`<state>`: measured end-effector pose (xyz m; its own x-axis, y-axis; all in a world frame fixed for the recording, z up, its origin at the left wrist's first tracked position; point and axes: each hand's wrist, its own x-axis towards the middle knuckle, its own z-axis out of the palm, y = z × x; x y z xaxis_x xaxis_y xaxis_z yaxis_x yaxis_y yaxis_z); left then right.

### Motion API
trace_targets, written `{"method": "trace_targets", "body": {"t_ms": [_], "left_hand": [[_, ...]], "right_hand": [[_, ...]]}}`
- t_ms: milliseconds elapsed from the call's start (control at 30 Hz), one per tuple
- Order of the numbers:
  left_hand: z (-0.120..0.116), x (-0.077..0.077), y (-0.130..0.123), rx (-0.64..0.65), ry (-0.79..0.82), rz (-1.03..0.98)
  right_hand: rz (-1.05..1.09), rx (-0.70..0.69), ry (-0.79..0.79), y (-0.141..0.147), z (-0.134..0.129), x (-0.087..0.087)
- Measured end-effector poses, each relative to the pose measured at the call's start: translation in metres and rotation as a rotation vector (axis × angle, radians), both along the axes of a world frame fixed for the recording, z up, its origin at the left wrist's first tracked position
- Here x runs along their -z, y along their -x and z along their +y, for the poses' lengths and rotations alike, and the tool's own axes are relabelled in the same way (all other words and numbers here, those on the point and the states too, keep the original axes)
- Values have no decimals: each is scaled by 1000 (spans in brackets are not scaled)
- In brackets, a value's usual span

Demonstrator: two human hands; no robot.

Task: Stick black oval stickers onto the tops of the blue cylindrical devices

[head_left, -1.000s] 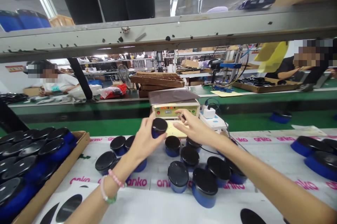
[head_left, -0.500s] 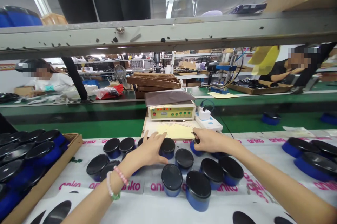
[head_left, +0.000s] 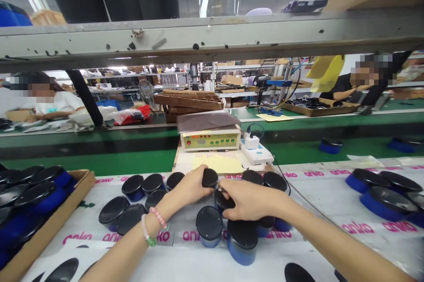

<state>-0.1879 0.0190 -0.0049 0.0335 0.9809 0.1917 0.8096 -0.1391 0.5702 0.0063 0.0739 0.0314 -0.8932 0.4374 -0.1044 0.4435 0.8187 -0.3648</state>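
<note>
My left hand, with beaded bracelets on its wrist, has its thumb and fingers around a small round part with a glossy black top. Right beside it is my right hand, its fingers pinched above another black-topped round part. Something small with a pale tip shows at these fingertips, too small to name. Nearer to me stand a blue-sided round part and a larger one, black tops up. Several more lie left of my left hand and partly under my right forearm.
Behind my hands sits a tester box with lit red lights, next to a white power strip. A cable crosses the bench at right. At left, a cardboard tray holds several round parts. A metal shelf spans overhead; two people sit beyond.
My left hand has moved right and closed around a round part. My right hand has come left and toward me, beside it. The view has shifted slightly.
</note>
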Motion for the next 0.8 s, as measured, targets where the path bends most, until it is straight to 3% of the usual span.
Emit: {"method": "trace_targets", "body": {"t_ms": [133, 267, 367, 467, 567, 667, 800], "left_hand": [[-9, -2, 3, 11, -42, -1], [-23, -14, -7, 91, -77, -13], [-28, -19, -17, 105, -43, -12], [-37, -22, -23, 69, 1, 14], [-56, -22, -24, 131, 127, 69], [-75, -18, -24, 176, 282, 162], [-78, -13, -25, 86, 261, 126]], "right_hand": [[62, -45, 71, 2, 2, 3], [184, 6, 60, -7, 7, -10], [223, 14, 52, -11, 5, -15], [181, 27, 35, -13, 4, -10], [142, 50, -7, -16, 2, -3], [149, 36, -43, -21, -10, -4], [42, -69, 36, -31, -38, -7]]}}
